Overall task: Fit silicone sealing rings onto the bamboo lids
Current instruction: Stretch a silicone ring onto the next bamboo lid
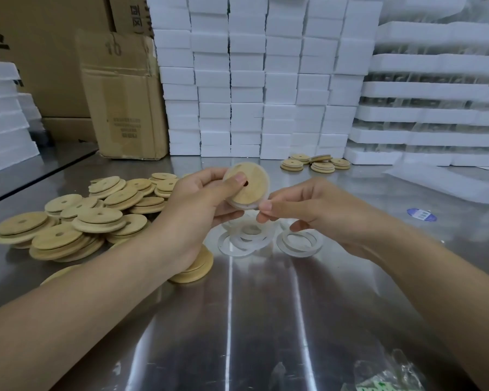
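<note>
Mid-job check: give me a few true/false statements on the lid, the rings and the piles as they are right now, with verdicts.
1. The left hand holds a bamboo lid up off the table. True.
2. The right hand lies flat on the table, touching nothing. False: its fingertips pinch the sealing ring at the held lid's lower edge.
3. Loose rings lie on the table below the hands. True.
4. The big pile of lids is on the person's right. False: it is on the left; only a small group of lids sits far back on the right.
5. The held lid has no hole. False: a hole shows near its centre, beside the left thumb.
</note>
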{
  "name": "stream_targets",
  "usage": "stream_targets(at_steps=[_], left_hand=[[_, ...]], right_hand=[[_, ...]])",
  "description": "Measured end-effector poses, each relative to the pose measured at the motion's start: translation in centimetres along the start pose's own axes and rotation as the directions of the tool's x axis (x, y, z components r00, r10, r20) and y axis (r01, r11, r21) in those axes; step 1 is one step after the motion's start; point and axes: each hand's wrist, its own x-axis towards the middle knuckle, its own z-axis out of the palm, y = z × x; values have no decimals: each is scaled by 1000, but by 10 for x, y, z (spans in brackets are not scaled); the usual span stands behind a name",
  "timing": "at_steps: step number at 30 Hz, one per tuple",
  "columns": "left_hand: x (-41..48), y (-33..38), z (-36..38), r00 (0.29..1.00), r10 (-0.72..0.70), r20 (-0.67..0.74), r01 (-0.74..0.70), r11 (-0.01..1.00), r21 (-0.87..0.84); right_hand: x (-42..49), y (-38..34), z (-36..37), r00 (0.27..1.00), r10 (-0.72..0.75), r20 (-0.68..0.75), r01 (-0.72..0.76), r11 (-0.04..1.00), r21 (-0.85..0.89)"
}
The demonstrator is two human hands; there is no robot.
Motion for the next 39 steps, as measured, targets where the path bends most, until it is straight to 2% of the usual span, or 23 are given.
stream_targets(at_steps=[6,10,13,16,18,20,22,24,26,28,29,31,33,36,39], left_hand=[[0,1,-1,999,-43,-1,43,994,-98],[-1,-3,3,996,-84,35,87,991,-104],[-1,0,3,996,-86,37,89,992,-86],[-1,3,3,1000,-23,9,22,993,115],[-3,2,6,999,32,23,-38,957,286],[-5,1,9,998,55,35,-64,925,373],[-5,2,10,995,103,4,-94,897,432],[-3,6,6,989,147,-36,-116,887,447],[-2,9,3,986,156,-60,-116,899,422],[-1,9,2,986,153,-72,-112,910,400],[0,7,2,985,154,-73,-113,911,397],[0,4,4,983,168,-75,-124,906,405],[1,3,4,981,178,-76,-132,903,410],[2,3,3,980,185,-77,-139,904,404],[2,3,2,978,195,-75,-148,901,408]], right_hand=[[0,2,0,997,-32,-72,31,999,-19],[0,0,4,996,-42,-81,43,999,4],[1,-2,6,986,-69,-150,74,997,30],[1,-6,5,971,-69,-230,93,991,95],[0,-6,1,970,-52,-239,86,987,134],[1,-2,-9,968,-25,-251,62,988,141],[4,10,-26,939,41,-341,15,987,160],[7,29,-46,857,131,-498,-64,987,149],[9,53,-63,759,190,-622,-240,971,4],[8,75,-72,714,215,-666,-451,869,-202],[8,83,-74,699,223,-679,-518,813,-266],[8,87,-73,681,218,-699,-556,775,-300],[9,87,-70,689,178,-703,-525,791,-314],[11,82,-67,773,126,-621,-462,784,-416],[12,77,-65,864,241,-441,-446,773,-452]])
